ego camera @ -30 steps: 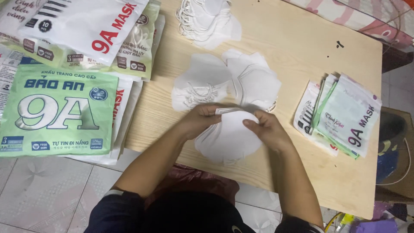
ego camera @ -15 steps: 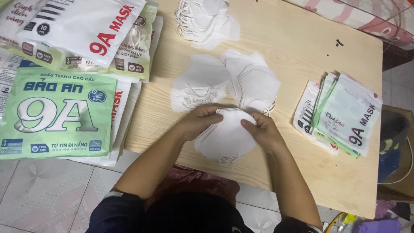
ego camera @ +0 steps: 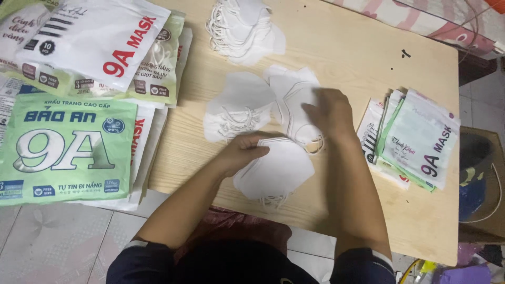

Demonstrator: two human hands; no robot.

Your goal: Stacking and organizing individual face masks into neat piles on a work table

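Note:
My left hand (ego camera: 244, 151) presses on the left edge of a small stack of folded white face masks (ego camera: 276, 171) near the front edge of the light wooden table (ego camera: 368, 58). My right hand (ego camera: 329, 112) has reached further out and lies palm down, fingers spread, on another white mask (ego camera: 294, 97) in a loose pile. A third pile of flat white masks with ear loops (ego camera: 234, 110) lies just left of that one.
A heap of white masks (ego camera: 242, 26) sits at the table's far edge. Several packaged mask pouches (ego camera: 415, 139) are stacked at the right. Large green and white mask packs (ego camera: 66, 150) lie on the left, partly on the floor. A cardboard box (ego camera: 481, 181) stands at the right.
My right hand has left the near stack and moved away to the mask pile behind it. My left hand stays on the near stack.

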